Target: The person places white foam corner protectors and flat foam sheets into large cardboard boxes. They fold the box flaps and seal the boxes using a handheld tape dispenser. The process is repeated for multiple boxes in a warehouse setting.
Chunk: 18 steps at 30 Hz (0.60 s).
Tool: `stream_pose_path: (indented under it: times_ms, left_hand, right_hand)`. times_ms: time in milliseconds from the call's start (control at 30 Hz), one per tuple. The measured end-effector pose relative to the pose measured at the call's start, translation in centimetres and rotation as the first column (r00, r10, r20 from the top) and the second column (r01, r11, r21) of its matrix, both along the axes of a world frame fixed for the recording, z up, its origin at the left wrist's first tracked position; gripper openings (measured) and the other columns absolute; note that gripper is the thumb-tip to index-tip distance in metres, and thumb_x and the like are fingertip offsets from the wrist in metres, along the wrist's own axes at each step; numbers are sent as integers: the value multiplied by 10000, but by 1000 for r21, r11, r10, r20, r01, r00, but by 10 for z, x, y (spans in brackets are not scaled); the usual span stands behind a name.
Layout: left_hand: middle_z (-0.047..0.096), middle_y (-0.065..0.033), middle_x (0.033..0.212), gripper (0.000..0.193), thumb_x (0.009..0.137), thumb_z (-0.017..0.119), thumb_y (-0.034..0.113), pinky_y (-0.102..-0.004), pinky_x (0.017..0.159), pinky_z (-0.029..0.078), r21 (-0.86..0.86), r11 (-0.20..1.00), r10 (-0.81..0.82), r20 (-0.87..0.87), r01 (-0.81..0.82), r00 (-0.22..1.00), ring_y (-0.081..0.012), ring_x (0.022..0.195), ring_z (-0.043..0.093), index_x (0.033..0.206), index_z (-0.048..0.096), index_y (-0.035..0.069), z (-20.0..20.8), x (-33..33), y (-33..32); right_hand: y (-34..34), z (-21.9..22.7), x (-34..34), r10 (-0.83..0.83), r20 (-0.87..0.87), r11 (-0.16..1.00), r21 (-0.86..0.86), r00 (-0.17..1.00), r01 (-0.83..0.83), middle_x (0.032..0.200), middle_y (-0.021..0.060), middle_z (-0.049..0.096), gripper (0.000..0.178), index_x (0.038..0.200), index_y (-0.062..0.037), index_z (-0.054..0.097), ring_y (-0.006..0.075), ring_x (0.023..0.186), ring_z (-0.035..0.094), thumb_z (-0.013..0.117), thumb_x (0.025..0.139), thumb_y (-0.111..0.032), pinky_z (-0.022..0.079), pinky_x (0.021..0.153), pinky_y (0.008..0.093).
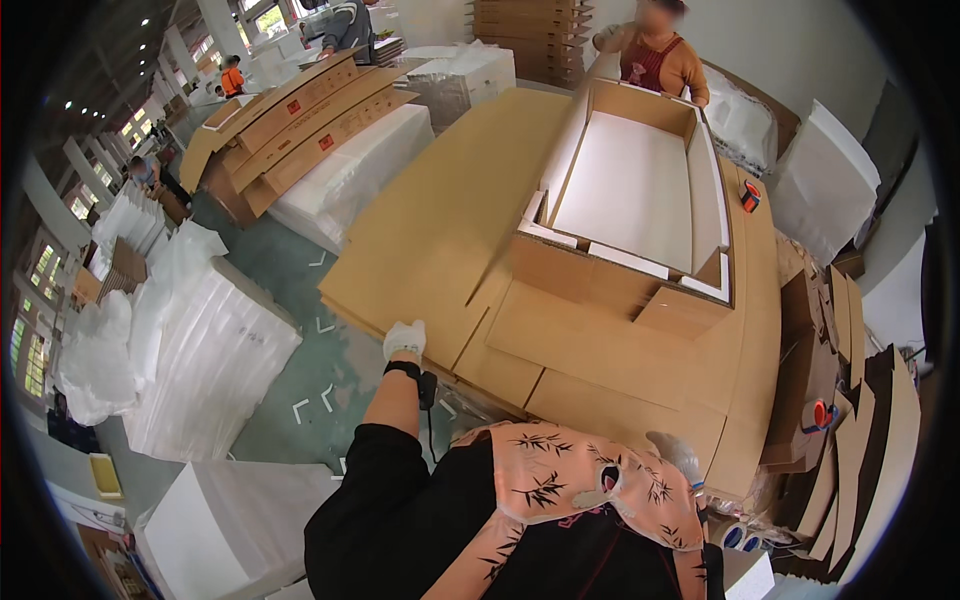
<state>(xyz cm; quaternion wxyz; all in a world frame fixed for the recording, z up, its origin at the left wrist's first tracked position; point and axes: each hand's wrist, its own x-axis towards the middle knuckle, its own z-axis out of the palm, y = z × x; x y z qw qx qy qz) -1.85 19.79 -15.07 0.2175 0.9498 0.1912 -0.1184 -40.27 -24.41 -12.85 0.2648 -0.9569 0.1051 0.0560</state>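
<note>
At the near left edge of a stack of flat cardboard sheets [420, 235], my left hand [405, 340], in a white glove, is closed on the rim of a cardboard sheet. My right hand [682, 458], also gloved, is low beside my apron [545, 465] at the near edge of the cardboard. The apron partly covers it, and its fingers cannot be made out. Farther off, an open cardboard box [580, 268] stands on the sheets. White foam strips [628, 260] line its rim, and a white panel [625, 185] lies inside.
Across the box stands a person [655, 60] in a red apron. A tape roll [750, 196] lies right of the box; another tape roll [820, 414] is nearer. Wrapped white stacks [215, 350] stand left, with folded cartons [300, 120] behind. Upright cardboard pieces [880, 450] line the right.
</note>
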Motion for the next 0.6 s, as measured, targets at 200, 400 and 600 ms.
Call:
stream_pose_path:
  times_ms: [200, 400, 600]
  left_hand:
    - [514, -254, 1342, 595, 913, 404, 473, -482, 965, 469, 52, 946, -311, -126, 320, 942, -423, 1151, 572, 1269, 567, 25, 1, -2, -1]
    - [484, -173, 1350, 492, 888, 526, 355, -495, 928, 475, 246, 702, -710, 169, 668, 684, -380, 1111, 572, 1283, 521, 62, -13, -50, 52]
    - [531, -137, 1280, 377, 909, 500, 278, -446, 916, 486, -38, 578, -779, 274, 815, 565, -333, 1103, 582, 1214, 576, 71, 0, -45, 104]
  right_hand:
    - [40, -61, 5, -80, -24, 965, -254, 997, 71, 1180, 142, 594, 528, 1163, -93, 613, 369, 1096, 567, 745, 732, -368, 484, 908, 456]
    - [123, -47, 90, 275, 199, 897, -406, 941, -176, 1136, 172, 583, 534, 1102, -51, 608, 399, 1114, 534, 724, 668, -340, 445, 946, 510]
    - [184, -62, 144, 332, 128, 909, -308, 935, -281, 1141, 193, 566, 565, 1107, -59, 601, 411, 1117, 525, 704, 673, -405, 404, 999, 529]
